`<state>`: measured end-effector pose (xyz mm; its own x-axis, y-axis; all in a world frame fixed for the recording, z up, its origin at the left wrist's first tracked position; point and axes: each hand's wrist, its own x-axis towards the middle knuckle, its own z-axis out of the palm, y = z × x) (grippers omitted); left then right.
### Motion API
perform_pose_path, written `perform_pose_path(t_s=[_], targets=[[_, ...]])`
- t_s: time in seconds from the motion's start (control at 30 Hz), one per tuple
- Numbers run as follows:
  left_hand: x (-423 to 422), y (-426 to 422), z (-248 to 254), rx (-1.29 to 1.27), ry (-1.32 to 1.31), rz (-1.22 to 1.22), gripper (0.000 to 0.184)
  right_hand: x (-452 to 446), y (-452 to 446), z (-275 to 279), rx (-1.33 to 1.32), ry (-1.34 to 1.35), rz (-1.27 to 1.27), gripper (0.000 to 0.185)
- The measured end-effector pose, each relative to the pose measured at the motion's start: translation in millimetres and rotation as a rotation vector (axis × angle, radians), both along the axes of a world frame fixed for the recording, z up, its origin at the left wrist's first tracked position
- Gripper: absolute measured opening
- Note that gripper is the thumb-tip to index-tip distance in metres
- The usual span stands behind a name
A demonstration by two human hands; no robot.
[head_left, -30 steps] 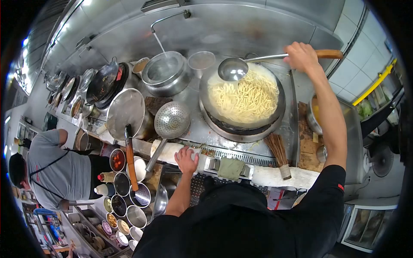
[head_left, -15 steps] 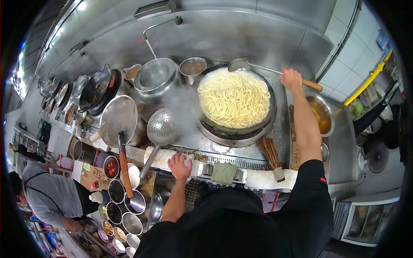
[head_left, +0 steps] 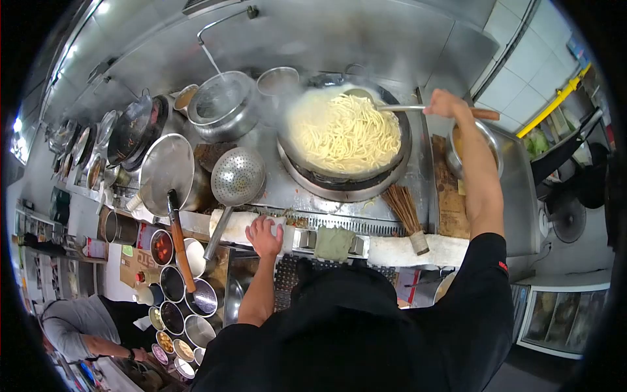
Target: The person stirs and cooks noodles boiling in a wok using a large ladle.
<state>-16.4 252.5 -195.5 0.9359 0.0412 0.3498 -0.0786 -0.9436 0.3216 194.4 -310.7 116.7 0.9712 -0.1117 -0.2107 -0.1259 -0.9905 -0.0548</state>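
Metal ladle [head_left: 400,108] in our right grip [head_left: 445,104]; wooden handle [head_left: 485,114] best hold; noodles [head_left: 349,134] likely slippery; left grip [head_left: 264,236] spread, counter's [head_left: 419,175] front edge.

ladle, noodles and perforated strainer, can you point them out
Ladle [head_left: 403,108]: head view, on its metal shaft
Noodles [head_left: 353,134]: head view, middle of the heap
Perforated strainer [head_left: 238,176]: head view, on its holed bowl
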Motion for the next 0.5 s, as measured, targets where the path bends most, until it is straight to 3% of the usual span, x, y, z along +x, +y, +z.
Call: perform_pose_path(t_s=[0.5], targets=[[0,-3,10,-0.011,0.025,0.016,0.025,-73,72,123,-0.442,-0.229,0.141,0.035]])
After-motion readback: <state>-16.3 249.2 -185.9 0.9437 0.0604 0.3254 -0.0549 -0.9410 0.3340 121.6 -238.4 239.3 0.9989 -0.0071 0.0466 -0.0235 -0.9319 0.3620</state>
